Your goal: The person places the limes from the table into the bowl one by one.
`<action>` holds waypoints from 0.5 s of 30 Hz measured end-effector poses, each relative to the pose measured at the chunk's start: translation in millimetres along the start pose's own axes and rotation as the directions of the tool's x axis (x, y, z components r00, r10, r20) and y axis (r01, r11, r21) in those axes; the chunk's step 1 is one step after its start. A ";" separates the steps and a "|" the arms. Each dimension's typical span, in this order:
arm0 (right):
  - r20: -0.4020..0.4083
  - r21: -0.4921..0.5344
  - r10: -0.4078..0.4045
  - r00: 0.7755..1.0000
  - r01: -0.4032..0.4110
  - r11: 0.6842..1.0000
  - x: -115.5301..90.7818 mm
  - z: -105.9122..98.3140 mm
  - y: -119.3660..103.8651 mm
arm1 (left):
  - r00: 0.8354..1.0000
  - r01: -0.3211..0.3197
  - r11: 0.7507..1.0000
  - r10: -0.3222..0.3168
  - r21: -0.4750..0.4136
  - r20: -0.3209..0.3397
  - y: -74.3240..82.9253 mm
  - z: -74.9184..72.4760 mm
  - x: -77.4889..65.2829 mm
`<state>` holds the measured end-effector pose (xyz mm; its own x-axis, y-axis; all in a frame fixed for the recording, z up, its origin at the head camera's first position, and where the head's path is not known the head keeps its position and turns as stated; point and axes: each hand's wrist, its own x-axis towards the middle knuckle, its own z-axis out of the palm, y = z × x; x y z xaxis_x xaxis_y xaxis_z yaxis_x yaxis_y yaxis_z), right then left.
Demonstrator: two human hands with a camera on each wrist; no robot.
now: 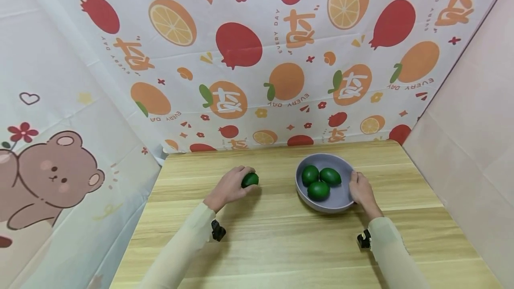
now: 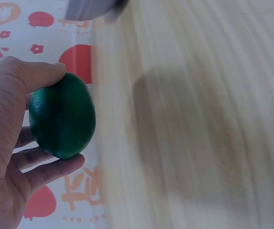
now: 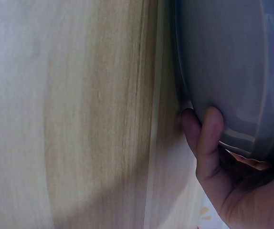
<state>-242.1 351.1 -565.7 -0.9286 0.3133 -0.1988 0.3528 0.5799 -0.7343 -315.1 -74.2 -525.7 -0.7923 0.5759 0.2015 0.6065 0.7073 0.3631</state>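
My left hand point(image 1: 232, 186) holds a dark green lime point(image 1: 250, 180) over the left half of the table. In the left wrist view, the thumb lies along one side of that smooth, egg-shaped lime point(image 2: 63, 116) and the fingertips along the other. To the right, a round grey-purple bowl point(image 1: 343, 193) has three more green limes point(image 1: 318, 190) grouped toward its left side. My right hand point(image 1: 362, 193) grips the bowl's right rim. From the right wrist, curled fingers point(image 3: 208, 143) show against the outside of the bowl.
A light wood-grain table point(image 1: 273, 244) lies under both hands. Behind it hangs a white fruit-print curtain point(image 1: 249, 124). A bear-print sheet point(image 1: 60, 182) borders the left side, and a plain pale sheet point(image 1: 470, 115) the right. Each wrist carries a small black mount point(image 1: 218, 230).
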 end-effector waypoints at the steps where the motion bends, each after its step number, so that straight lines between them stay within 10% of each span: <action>1: -0.002 0.000 0.000 1.000 0.000 1.000 0.2 0.0 0.2 | 1.000 -0.001 1.000 0.001 0.000 -0.004 1.1 0.0 2.2; 15: 0.005 0.006 -0.006 1.000 0.006 1.000 0.6 -1.0 0.8 | 0.999 -0.045 0.999 0.045 -0.008 -0.025 29.8 -5.2 34.0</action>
<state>-242.3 352.4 -565.8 -0.9312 0.3063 -0.1975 0.3466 0.5769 -0.7396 -324.3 -35.7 -503.2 -0.7657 0.5967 0.2403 0.6411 0.6775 0.3606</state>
